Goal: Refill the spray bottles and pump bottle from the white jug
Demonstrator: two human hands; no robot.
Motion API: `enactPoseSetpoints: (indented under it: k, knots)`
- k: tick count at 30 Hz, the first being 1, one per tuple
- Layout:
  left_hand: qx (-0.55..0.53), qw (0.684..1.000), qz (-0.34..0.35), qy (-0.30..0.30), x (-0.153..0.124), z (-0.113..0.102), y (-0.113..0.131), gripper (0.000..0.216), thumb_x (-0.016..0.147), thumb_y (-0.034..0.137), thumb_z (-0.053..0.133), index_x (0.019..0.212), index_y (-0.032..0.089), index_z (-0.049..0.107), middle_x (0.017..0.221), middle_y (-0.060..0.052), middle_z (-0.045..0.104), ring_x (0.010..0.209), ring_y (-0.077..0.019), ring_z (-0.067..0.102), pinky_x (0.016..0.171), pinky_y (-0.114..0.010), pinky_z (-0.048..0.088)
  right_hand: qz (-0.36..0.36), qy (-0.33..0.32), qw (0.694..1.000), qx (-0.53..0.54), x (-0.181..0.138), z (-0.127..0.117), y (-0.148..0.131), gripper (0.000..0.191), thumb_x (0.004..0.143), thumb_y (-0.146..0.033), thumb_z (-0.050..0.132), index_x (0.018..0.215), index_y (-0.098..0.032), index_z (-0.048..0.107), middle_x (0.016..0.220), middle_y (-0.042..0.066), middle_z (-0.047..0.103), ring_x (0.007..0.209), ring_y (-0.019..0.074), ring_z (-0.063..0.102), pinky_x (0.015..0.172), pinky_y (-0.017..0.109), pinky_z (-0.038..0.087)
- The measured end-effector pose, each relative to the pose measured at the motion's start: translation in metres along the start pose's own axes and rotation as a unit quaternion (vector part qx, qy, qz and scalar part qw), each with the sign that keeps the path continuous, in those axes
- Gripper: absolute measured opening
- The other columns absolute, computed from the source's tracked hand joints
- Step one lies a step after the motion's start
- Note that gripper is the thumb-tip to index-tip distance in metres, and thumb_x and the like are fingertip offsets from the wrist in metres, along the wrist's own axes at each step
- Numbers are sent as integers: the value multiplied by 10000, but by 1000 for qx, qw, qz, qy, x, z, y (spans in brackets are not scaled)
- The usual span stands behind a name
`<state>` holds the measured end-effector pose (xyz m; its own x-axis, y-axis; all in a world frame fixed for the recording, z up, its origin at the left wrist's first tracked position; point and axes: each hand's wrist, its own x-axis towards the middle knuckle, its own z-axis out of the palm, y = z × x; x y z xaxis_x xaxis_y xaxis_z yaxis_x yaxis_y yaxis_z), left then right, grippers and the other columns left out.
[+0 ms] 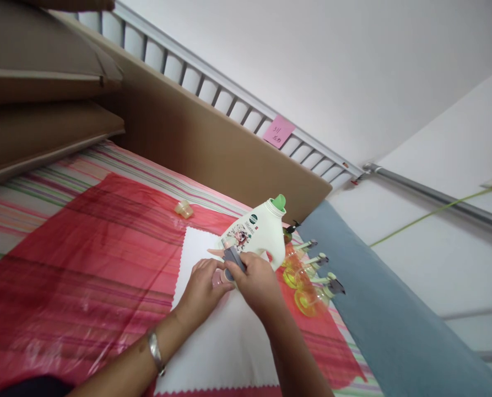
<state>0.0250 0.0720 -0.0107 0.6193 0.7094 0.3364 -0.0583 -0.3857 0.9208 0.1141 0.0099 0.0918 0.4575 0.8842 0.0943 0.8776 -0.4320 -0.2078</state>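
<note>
My left hand (206,284) is closed around a small clear, pinkish bottle (217,278), mostly covered by the fingers. Against it, my right hand (259,281) grips a grey spray head (231,256) between thumb and fingers. Whether the head is screwed onto the bottle, I cannot tell. Just behind both hands stands a large white detergent jug (270,234) with a green spout (279,202) and a printed label. Below the hands lies a white sheet (225,350) with zigzag edges.
Several spray bottles with yellow liquid (307,300) stand in a row at right. A translucent cap (183,209) lies on the red plastic sheet (117,248). Cardboard (212,143) leans against the radiator (208,91) behind; cardboard boxes (43,121) occupy the left.
</note>
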Motion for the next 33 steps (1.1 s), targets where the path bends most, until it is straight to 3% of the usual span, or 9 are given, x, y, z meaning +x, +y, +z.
enactPoseSetpoints:
  k: [4,11,16,18,21,23,27,29,33]
  knots:
    - [3,999,-15,31,-5,4,3,225,756,325,599,932,192,556,939,-64,620,923,-243,549,831,-387,414,4,4,1000,-22,-2,3,-8,240,834,-345,489,789,-172,649,791,71,645,745,182,569,605,258,319]
    - [-90,986,15,-138,3,-21,8,272,818,293,519,1069,223,595,1108,-61,627,1046,-229,547,916,-345,397,-11,-5,1000,-8,-4,2,-4,204,829,-314,496,835,-181,652,818,59,651,774,180,574,627,254,324]
    - [-36,998,-26,-35,3,-17,5,185,702,275,659,871,205,639,955,-54,674,957,-254,573,867,-382,414,-7,-2,1000,-3,-4,2,-3,217,829,-334,496,791,-198,660,770,44,640,726,168,564,596,245,313]
    - [-23,999,-29,0,-1,-12,6,247,680,284,683,907,207,622,986,-60,663,978,-263,559,872,-400,407,-9,-3,1000,4,-4,1,-4,225,832,-339,493,778,-201,662,764,42,641,728,167,566,597,243,315]
    - [-59,997,18,-39,-4,-9,11,336,762,273,603,1092,219,566,1117,-75,621,1062,-249,526,913,-392,391,-12,-5,1000,4,-4,1,-5,215,829,-328,501,793,-191,663,771,48,645,744,175,568,615,248,324]
    - [-78,994,37,-73,-5,-11,13,287,811,242,535,1095,232,573,1112,-67,628,1062,-233,533,942,-387,374,-13,-4,1000,2,-5,1,-6,207,825,-318,505,815,-186,664,781,53,648,750,178,568,621,250,327]
    - [-24,999,-20,-12,-4,-11,8,138,736,266,636,870,231,632,927,-35,674,965,-246,571,969,-443,338,-4,-7,1000,-1,-7,0,-5,209,829,-310,496,811,-180,660,786,55,651,730,170,564,607,246,323]
    - [-19,999,-30,16,-4,-10,6,237,688,286,684,908,223,624,966,-43,663,993,-259,558,952,-440,354,-5,-8,1000,6,-7,0,-4,210,831,-308,494,786,-178,653,785,52,652,728,164,562,607,241,325]
    - [-69,995,19,-65,-3,-9,7,303,784,270,572,1082,214,577,1123,-71,623,1066,-246,531,927,-389,378,-20,-5,1000,20,-9,-1,-4,203,830,-306,497,758,-184,643,776,45,646,738,161,559,619,239,332]
